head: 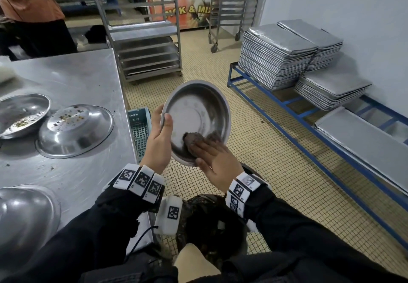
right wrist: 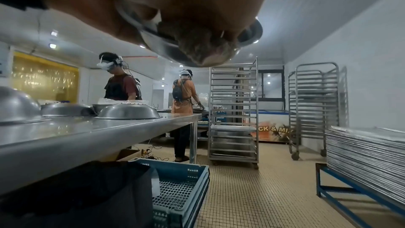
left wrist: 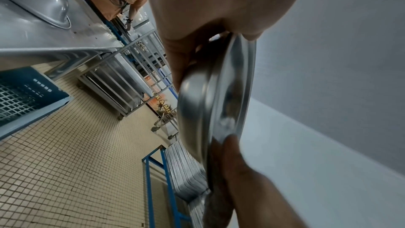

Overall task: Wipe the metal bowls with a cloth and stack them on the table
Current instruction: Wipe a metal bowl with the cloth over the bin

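I hold a round metal bowl (head: 196, 110) tilted toward me, in the air to the right of the steel table (head: 77, 73). My left hand (head: 162, 123) grips its left rim, thumb inside and fingers behind. My right hand (head: 207, 152) presses a dark brown cloth (head: 192, 139) flat against the lower inside of the bowl, with straight fingers. The left wrist view shows the bowl (left wrist: 219, 93) edge-on. In the right wrist view the cloth (right wrist: 197, 51) bunches under my fingers against the bowl (right wrist: 162, 48).
On the table stand a dirty upright bowl (head: 22, 115), an inverted bowl with crumbs (head: 75, 130) and another inverted bowl (head: 24, 216). A blue crate (head: 140, 128) and a dark bin (head: 209, 223) sit below. Tray stacks (head: 276, 55) rest on a blue rack at right. A person stands beyond the table.
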A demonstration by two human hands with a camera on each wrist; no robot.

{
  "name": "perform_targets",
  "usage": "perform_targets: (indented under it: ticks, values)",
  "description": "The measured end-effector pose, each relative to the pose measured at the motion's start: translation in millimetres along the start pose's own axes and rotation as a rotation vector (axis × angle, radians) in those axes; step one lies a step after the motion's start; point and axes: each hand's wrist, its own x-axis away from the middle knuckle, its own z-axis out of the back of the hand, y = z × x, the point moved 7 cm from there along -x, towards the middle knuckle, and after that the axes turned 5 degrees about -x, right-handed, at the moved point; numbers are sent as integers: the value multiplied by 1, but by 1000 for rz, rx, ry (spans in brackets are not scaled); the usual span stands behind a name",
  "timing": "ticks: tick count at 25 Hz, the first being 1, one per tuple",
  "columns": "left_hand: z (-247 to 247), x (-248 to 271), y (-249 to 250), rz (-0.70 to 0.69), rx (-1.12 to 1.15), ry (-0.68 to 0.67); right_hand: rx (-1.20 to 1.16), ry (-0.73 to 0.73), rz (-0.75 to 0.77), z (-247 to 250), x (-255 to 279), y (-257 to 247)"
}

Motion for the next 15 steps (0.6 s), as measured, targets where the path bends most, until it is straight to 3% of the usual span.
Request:
perform_targets:
  ticks: [3,6,9,11,15]
  values:
    - [-3,2,6,-7,6,14,-175,-31,-23,-4,-8,-12]
    - [-7,4,15,-55,8,20,-355,42,-56,-7,-11,-30]
    - [-3,4,14,-71,-6,17,-43,30,-78,-2,-5,-10]
    - [-4,7,5,-25,-13,9,141,-1,-187,4,-1,19]
    - [-5,15,-10,78,-28,33,80,110,-380,20,0,53]
